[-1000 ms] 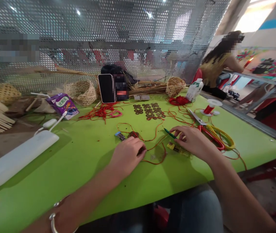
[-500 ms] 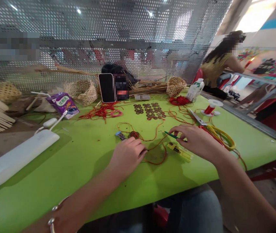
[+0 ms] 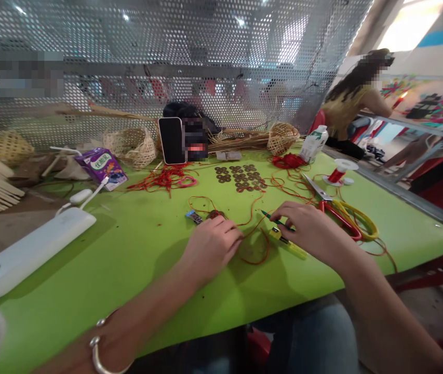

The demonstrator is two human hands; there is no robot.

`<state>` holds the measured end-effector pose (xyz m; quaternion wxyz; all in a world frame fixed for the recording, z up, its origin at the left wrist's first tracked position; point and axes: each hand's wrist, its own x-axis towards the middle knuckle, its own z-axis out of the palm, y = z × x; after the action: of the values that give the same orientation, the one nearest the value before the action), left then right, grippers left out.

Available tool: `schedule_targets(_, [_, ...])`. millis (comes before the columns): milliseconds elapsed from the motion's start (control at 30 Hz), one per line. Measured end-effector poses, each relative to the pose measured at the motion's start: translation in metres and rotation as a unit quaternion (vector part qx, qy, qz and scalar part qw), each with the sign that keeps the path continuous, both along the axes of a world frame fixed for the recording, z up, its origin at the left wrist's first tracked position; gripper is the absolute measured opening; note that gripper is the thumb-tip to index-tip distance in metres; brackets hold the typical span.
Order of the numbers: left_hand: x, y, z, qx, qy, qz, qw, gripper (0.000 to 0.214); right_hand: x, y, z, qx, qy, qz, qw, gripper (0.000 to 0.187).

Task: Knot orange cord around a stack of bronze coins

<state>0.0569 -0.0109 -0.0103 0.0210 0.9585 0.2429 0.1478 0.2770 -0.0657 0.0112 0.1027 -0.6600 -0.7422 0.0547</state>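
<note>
Left hand (image 3: 213,241): palm down over the middle of the table (image 3: 159,317), towards the near edge, fingers curled. Whether it pinches anything is hidden; cord (image 3: 256,264) emerges by its fingertips and loops between the hands. Right hand (image 3: 303,221): thumb and fingers pinch a slim green tool (image 3: 265,213), tip pointing left, close to the cord.

Beneath the right hand lies a yellow lighter (image 3: 291,246); just beyond the left, a coin (image 3: 216,213) and a blue-ended lighter (image 3: 193,216).

Further out: coin clusters (image 3: 242,179) towards the far edge; scissors (image 3: 346,223) and spool (image 3: 337,175) towards the right edge, scissor blades parted.

Risks (judged): slack loops could knot or snag on the scissors if pulled; the tip could fray the cord if pushed carelessly; a dropping wrist could knock the yellow lighter.
</note>
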Motion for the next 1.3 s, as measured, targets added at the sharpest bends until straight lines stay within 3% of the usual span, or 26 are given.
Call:
schedule_targets(333, [0.006, 0.002, 0.001, -0.007, 0.041, 0.017, 0.999, 0.013, -0.001, -0.005, 0.005, 0.001, 0.003, 0.018, 1.000, 0.021])
schedule_targets(533, [0.006, 0.002, -0.001, -0.009, 0.034, 0.020, 0.999, 0.010, 0.027, -0.015, 0.022, -0.052, 0.057, 0.070, 0.995, 0.033])
schedule_targets(633, [0.006, 0.001, 0.000, -0.007, 0.037, 0.024, 0.999, 0.011, 0.045, -0.023, 0.033, -0.083, 0.055, 0.075, 0.992, 0.029])
schedule_targets(833, [-0.006, 0.005, 0.006, -0.036, -0.057, 0.041, 0.997, 0.010, 0.057, -0.038, 0.042, -0.060, 0.040, 0.071, 0.995, 0.022])
schedule_targets(1000, [-0.017, 0.010, 0.011, -0.032, -0.082, 0.079, 0.993, 0.008, 0.017, -0.043, 0.023, 0.018, 0.091, 0.111, 0.989, 0.026])
schedule_targets(1167, [-0.012, 0.006, 0.006, -0.062, -0.025, 0.064, 0.996, 0.010, -0.024, -0.042, -0.016, 0.060, 0.117, 0.070, 0.989, 0.027])
schedule_targets(1300, [-0.008, 0.003, 0.003, -0.064, 0.006, 0.034, 0.997, 0.014, -0.036, -0.039, -0.030, 0.084, 0.129, 0.040, 0.987, 0.028])
